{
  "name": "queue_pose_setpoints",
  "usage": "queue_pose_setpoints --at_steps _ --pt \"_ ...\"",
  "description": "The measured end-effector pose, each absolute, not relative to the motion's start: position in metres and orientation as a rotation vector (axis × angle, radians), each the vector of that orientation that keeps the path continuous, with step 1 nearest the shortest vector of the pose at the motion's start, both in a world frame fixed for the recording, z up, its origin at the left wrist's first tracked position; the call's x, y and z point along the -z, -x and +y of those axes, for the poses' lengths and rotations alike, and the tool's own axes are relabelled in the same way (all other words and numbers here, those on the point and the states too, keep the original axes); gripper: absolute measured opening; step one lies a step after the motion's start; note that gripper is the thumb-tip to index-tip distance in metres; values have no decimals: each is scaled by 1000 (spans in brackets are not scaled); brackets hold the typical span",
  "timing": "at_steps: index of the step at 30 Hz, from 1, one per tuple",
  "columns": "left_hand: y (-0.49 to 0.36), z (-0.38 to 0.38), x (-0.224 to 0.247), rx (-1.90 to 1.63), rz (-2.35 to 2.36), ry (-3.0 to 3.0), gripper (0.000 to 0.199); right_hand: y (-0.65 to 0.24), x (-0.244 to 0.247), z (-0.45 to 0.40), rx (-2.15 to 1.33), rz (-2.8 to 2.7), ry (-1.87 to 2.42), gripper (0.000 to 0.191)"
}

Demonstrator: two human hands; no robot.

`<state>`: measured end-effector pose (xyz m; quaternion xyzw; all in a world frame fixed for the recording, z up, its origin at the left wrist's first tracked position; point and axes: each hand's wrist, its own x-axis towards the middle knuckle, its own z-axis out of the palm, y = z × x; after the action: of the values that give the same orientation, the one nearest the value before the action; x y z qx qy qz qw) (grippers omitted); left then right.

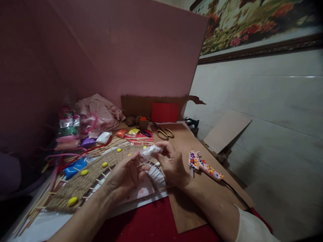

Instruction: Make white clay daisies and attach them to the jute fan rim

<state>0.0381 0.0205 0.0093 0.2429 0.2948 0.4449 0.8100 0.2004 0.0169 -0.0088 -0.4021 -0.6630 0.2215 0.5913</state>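
A small white clay-like lump in clear plastic (149,152) is held up over the work, its wrapper crumpled. My right hand (174,164) pinches its right side between thumb and fingers. My left hand (127,174) has its curled fingers at the left edge of the wrapper, the thumb lower and a little apart. Beneath both hands lies a curved fan-shaped piece wound with brown twine (94,178) over thin wooden sticks, dotted with yellow oval pieces (72,201). Its inner part is partly hidden by my hands.
A flowered glue gun (203,165) with a black cord lies right on brown cardboard (186,208). Gold-handled scissors (164,133) lie behind. Coloured clay packets, including a blue one (75,168) and a white one (104,137), sit left, near a pink plastic bag (99,112).
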Motion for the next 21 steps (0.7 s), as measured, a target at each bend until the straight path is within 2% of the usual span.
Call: queue_pose_setpoints --at_steps 7,11,18,21 --pt "-41 21 -13 -1009 749 -500 25 -202 5 19 -269 -1547 1073 13" --pt "-43 19 -18 -1045 859 -423 23 -202 5 20 -178 -1618 1027 13" --pt "-37 21 -14 -1065 843 -380 17 -207 11 35 -491 -1246 1104 23" --pt "-35 23 -13 -1072 828 -400 15 -210 9 34 -451 -1264 1057 21"
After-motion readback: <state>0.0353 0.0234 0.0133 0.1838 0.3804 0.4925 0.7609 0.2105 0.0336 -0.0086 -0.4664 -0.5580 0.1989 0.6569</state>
